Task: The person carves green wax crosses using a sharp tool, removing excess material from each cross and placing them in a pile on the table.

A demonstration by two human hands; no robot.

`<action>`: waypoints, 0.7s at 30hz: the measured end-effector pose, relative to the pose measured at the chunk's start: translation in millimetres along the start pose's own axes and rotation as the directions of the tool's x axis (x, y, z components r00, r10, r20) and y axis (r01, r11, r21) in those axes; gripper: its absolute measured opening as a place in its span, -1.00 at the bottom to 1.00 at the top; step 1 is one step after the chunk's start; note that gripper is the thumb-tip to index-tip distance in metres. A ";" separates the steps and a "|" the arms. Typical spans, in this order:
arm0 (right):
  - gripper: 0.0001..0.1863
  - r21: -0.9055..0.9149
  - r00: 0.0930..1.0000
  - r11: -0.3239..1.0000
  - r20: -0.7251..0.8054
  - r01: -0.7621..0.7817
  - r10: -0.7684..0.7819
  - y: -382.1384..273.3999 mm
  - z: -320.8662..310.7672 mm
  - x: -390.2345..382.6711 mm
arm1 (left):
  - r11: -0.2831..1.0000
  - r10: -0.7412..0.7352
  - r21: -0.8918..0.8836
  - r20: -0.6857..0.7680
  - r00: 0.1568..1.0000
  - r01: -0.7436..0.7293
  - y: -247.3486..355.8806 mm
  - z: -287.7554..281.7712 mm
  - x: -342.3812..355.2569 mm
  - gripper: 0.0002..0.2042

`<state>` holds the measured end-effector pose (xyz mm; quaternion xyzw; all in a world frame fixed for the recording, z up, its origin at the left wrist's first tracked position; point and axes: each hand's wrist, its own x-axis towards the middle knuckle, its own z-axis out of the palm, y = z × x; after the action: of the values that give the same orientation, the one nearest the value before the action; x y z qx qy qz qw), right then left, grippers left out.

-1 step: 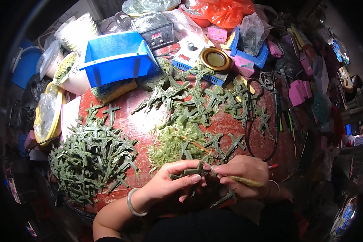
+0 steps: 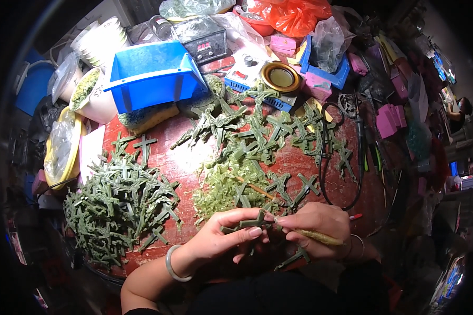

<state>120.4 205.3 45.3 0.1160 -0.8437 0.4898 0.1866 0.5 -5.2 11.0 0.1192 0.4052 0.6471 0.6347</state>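
Observation:
Between thumb and fingers, my left hand (image 2: 227, 231) holds a small dark green cross (image 2: 251, 223), which looks like wax. My right hand (image 2: 320, 226) is closed on a thin tool with a yellowish handle (image 2: 320, 237), its tip end meeting the cross; the tip itself is hidden by my fingers. Just beyond my hands is a heap of pale green shavings (image 2: 220, 191), with a thin orange-brown stick (image 2: 257, 188) lying across it. A big pile of green crosses (image 2: 121, 210) is at left. More rough-edged crosses (image 2: 257, 131) spread over the middle of the table.
On the red table (image 2: 168, 139), a blue bin (image 2: 152, 76) rests at the back left. Behind the crosses stand a heater with a round brass-coloured pot (image 2: 281, 77) and a display box (image 2: 205, 46). A black cable (image 2: 323, 178) loops at right, near pink blocks (image 2: 389, 119).

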 end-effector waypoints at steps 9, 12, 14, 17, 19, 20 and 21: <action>-0.70 0.119 0.998 0.992 0.046 -0.036 0.030 -0.3 -2.8 -3.1 | 1.000 0.000 -0.019 -0.018 1.000 0.000 0.0 -1.5 1.2 -0.66; -0.71 0.031 0.999 0.999 -0.001 -0.033 0.033 -2.4 -0.7 -1.4 | 1.000 0.007 0.009 -0.017 1.000 -0.006 -2.2 -1.7 1.1 -0.66; -0.72 0.032 0.997 0.999 0.078 -0.021 0.019 -2.6 -1.8 -0.3 | 1.000 0.006 0.017 -0.023 1.000 -0.006 -1.5 0.0 1.1 -0.66; -0.71 0.018 0.995 1.000 0.102 -0.008 0.006 -1.3 -2.2 -1.1 | 1.000 -0.001 0.004 -0.066 0.998 0.002 0.6 2.1 0.3 -0.68; -0.71 0.015 0.998 1.000 0.061 -0.015 0.014 -0.2 0.0 -2.2 | 1.000 0.002 -0.002 -0.028 1.000 -0.002 -1.4 -1.2 0.3 -0.65; -0.71 0.007 1.000 1.000 0.016 -0.026 0.026 -0.6 0.1 -2.7 | 1.000 0.002 -0.002 -0.024 1.000 -0.002 -0.9 -0.7 0.7 -0.65; -0.71 0.003 1.000 1.000 0.015 -0.028 0.028 -1.6 -0.6 -2.7 | 1.000 0.001 0.001 -0.022 1.000 -0.001 0.0 0.2 1.1 -0.65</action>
<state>123.6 205.1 45.6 0.1083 -0.8458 0.4929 0.1734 0.4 -4.2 10.8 0.1127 0.4124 0.6486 0.6297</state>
